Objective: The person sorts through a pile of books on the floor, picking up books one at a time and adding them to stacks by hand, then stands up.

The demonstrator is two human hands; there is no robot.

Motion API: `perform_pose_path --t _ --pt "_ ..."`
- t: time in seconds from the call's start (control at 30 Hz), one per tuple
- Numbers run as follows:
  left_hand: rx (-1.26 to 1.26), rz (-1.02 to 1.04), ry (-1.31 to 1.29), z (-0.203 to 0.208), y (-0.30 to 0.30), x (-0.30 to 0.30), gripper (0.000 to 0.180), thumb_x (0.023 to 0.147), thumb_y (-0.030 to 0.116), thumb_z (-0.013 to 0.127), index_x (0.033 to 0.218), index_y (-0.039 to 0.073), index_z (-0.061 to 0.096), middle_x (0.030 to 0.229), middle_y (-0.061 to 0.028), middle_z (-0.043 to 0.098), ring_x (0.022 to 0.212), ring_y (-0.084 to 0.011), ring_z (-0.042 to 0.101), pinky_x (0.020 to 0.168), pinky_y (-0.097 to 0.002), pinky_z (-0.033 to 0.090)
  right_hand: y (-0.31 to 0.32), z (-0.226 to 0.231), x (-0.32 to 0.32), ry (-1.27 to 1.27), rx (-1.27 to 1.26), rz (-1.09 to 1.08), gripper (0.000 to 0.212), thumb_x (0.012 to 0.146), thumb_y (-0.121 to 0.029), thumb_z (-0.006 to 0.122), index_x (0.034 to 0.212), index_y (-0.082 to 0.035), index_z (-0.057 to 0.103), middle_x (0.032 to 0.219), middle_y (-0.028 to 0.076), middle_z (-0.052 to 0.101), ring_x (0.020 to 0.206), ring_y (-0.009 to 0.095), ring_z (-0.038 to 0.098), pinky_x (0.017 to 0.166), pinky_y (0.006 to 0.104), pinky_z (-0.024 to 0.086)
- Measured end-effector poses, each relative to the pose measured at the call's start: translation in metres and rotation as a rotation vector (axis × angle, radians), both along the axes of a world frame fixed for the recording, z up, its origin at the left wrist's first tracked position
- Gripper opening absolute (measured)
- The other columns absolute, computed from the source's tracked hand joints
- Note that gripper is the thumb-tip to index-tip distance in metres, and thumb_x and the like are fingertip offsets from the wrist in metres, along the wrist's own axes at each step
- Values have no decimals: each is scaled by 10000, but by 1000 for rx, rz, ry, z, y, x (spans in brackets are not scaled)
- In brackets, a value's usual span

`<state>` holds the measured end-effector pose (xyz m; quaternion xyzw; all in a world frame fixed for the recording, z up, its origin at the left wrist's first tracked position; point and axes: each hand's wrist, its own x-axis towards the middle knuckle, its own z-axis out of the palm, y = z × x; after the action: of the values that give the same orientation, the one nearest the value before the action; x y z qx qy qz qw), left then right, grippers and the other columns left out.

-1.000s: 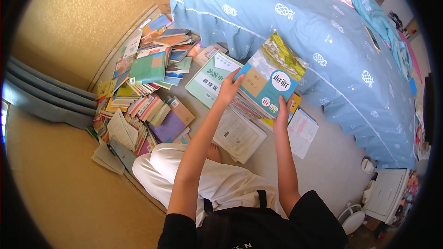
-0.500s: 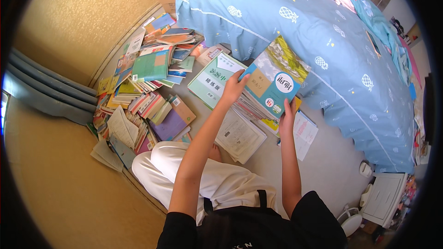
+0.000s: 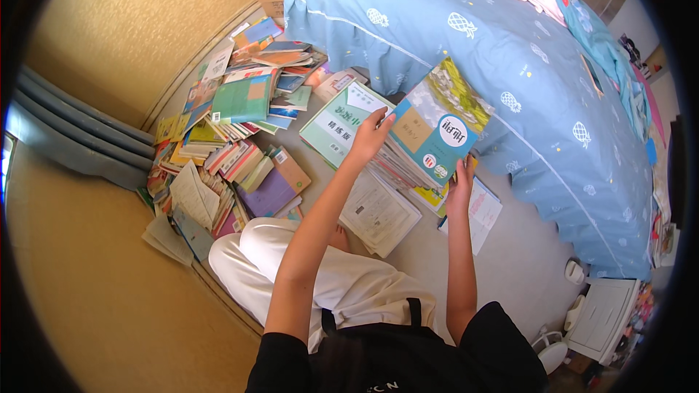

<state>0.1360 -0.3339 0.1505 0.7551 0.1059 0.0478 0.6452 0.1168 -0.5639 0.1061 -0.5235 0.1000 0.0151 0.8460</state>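
Observation:
A textbook (image 3: 429, 127) with a blue lower cover and a landscape photo lies on top of a stack of books (image 3: 405, 167) in front of me. My left hand (image 3: 371, 140) is closed on its left edge, fingertips near the corner. At the lower right corner, my right hand (image 3: 460, 185) is closed around the edge; how much of the stack it also grips is partly hidden. A green-and-white workbook (image 3: 338, 124) lies on the floor left of the stack. Nearer me are printed papers (image 3: 382, 215). A white sheet (image 3: 482, 209) lies beside my right hand.
A large untidy pile of books (image 3: 242, 98) spreads along the wall at left, with a purple book (image 3: 268, 195) near my knee. The bed (image 3: 466, 51), draped in a blue pineapple-print cover, borders the far side. A white cabinet (image 3: 603, 313) stands at lower right.
My right hand has slid slightly down along the textbook's corner, and its thumb no longer lies over the cover. My left hand keeps its place on the left edge.

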Motion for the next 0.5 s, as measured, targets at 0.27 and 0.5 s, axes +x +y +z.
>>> perform_pose_path --t 0.27,0.5 --pt "-48 -55 -46 -10 15 -9 504 898 287 489 1246 -68 403 1161 -199 523 1052 -218 504 898 -294 384 7 3 -6 -8 -36 52 688 862 -248 544 1384 -20 157 1303 86 379 1157 145 383 943 271 290" --pt "-134 -33 -32 6 23 -25 498 897 302 486 1246 -46 416 1151 -200 532 1063 -233 508 898 -310 386 10 10 -12 -41 -35 52 650 854 -279 552 1364 -32 233 1286 70 402 1143 172 392 960 302 289"
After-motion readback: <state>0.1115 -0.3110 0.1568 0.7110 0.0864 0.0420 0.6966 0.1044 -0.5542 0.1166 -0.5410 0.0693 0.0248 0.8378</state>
